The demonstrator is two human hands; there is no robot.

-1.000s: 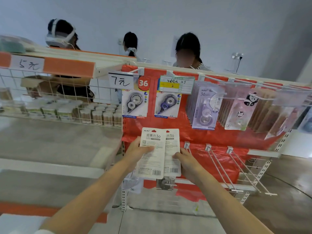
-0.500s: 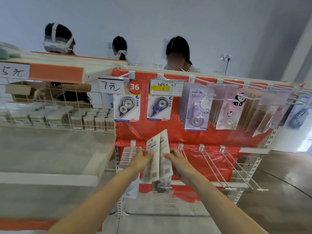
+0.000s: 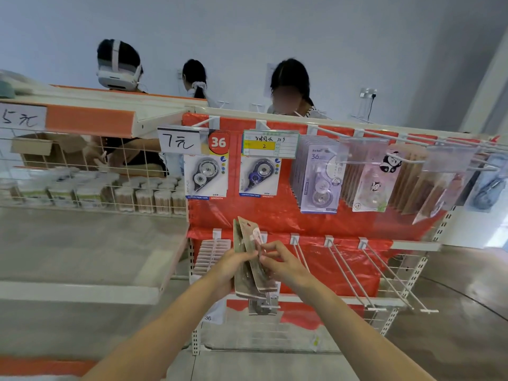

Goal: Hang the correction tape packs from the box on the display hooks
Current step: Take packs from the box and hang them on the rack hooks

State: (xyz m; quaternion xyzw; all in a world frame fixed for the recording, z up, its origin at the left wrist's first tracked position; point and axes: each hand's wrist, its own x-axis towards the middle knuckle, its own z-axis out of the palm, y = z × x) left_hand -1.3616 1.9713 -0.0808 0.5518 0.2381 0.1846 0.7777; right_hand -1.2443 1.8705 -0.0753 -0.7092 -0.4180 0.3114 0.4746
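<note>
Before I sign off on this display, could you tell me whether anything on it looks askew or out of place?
Mostly tidy. The red backing sheet is wrinkled and sags unevenly at its lower edge. Three lower hooks to the right are bare. The correction tape packs are in both hands, left hand and right hand, not yet hung.

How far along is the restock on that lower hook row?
Done: one lower hook on the left already carries a stack of packs. In hand: both the left hand and right hand hold a few correction tape packs edge-on by the next hook. Left: three empty hooks to the right.
</note>
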